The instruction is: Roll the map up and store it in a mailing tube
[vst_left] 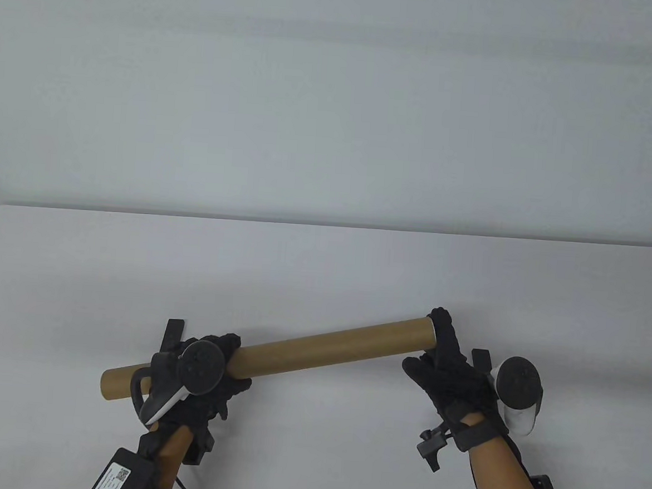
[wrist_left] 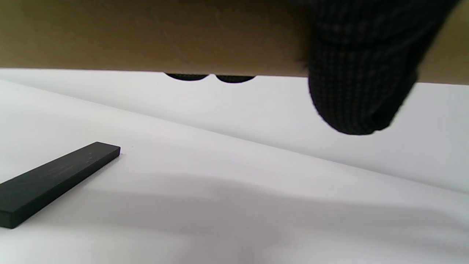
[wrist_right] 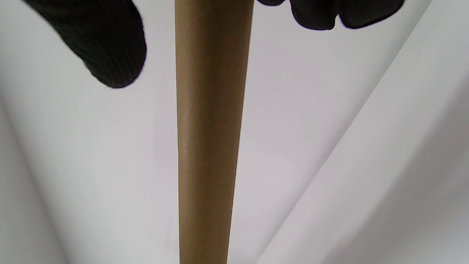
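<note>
A long brown cardboard mailing tube (vst_left: 330, 348) hangs slanted just above the white table (vst_left: 324, 267), its right end farther away. My left hand (vst_left: 223, 360) grips the tube near its left end. In the left wrist view the tube (wrist_left: 146, 33) fills the top and a gloved finger (wrist_left: 359, 73) wraps over it. My right hand (vst_left: 444, 353) is at the tube's right end, fingers upright across the opening, thumb spread below. In the right wrist view the tube (wrist_right: 210, 128) runs down the middle, the thumb (wrist_right: 106, 44) apart from it. No map shows in any view.
A flat black bar (wrist_left: 55, 183) lies on the table by my left hand; it also shows in the table view (vst_left: 172, 334). A similar black bar (vst_left: 481, 358) lies behind my right hand. A pale wall rises behind the table's far edge.
</note>
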`<state>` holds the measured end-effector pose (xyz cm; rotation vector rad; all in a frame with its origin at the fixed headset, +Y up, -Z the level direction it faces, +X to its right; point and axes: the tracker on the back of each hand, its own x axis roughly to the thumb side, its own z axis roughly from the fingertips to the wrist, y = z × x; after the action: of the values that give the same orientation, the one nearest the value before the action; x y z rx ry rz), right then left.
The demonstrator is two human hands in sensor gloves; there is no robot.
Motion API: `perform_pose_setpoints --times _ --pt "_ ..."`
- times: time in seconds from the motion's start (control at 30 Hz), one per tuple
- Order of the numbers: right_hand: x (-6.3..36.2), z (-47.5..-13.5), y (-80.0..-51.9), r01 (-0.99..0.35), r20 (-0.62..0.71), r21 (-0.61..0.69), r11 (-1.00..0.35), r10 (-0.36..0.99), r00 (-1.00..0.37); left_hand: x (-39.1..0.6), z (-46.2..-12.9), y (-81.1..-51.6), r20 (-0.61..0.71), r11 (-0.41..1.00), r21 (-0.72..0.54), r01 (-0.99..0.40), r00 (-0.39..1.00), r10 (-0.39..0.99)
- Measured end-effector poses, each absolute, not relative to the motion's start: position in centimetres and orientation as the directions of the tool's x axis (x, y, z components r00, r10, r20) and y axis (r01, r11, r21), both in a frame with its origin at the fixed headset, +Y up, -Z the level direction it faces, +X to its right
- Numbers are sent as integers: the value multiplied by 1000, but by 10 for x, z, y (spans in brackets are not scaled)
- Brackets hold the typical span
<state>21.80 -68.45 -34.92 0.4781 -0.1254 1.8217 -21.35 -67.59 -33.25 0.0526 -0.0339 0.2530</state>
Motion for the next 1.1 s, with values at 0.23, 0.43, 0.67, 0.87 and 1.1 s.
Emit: perform_pose_setpoints --times 0.23,0.43,0.67,0.87,1.1 --pt "217 -338 -662 -932 467 90 -350 842 -271 -248 -340 -665 -77 927 48 -371 924 374" --pt "212 -317 -646 -898 633 34 -440 704 -321 -297 -350 -653 -235 895 60 -442 865 444" --pt "204 -314 -654 -882 681 91 -462 675 -283 -347 -366 -667 -432 861 32 -507 770 470" --pt "201 -315 -663 -878 666 121 -462 694 -274 -374 -383 -702 -609 885 -25 -465 709 355" --pt "203 -322 -674 -876 630 150 -458 727 -272 -389 -398 -737 -709 897 -72 -436 655 261"
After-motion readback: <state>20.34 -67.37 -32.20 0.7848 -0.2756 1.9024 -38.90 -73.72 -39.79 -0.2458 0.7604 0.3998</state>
